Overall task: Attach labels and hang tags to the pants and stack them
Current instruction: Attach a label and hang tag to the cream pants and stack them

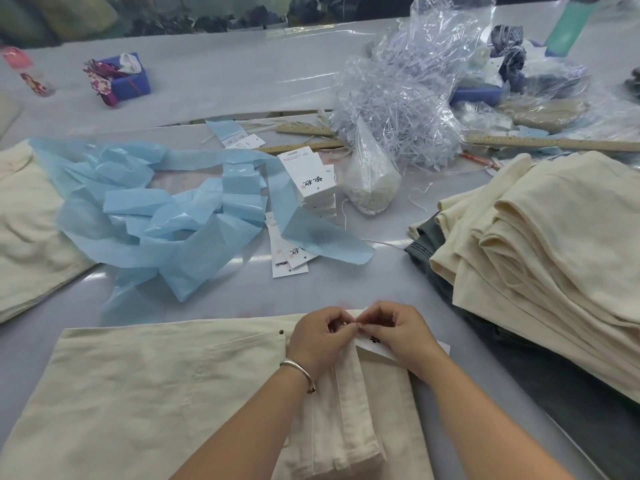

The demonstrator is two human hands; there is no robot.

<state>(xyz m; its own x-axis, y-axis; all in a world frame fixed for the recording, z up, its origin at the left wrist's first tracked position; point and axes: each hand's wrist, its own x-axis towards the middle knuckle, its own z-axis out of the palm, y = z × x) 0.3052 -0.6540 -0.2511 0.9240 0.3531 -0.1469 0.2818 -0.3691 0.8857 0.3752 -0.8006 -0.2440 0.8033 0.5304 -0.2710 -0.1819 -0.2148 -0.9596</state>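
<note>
- I am working on a pair of cream pants (145,386) lying flat on the grey table (242,292) right in front of me, with one folded leg laid over the top near the waist edge.
- A white hang tag (375,342) with black printed characters is lying on the pants at the waistband, mostly hidden under my right hand.
- My left hand (318,336), with a silver bangle (299,370) on its wrist, is pinching something very thin at the top of the tag with curled fingertips; I cannot tell whether it is a string or a fastener.
- My right hand (398,336) is pinching the same spot from the other side, its fingertips touching those of the left.
- A stack of folded cream pants (554,258) is sitting to my right, resting on darker grey-blue fabric (429,244).
- More cream fabric (27,216) is lying at the left edge.
- Beyond the pants, crumpled light blue paper strips (166,216) are sprawling beside a pile of white hang tags (313,185).
- Farther back, a clear bag of plastic fasteners (401,109) is lying across wooden rulers (554,143).
</note>
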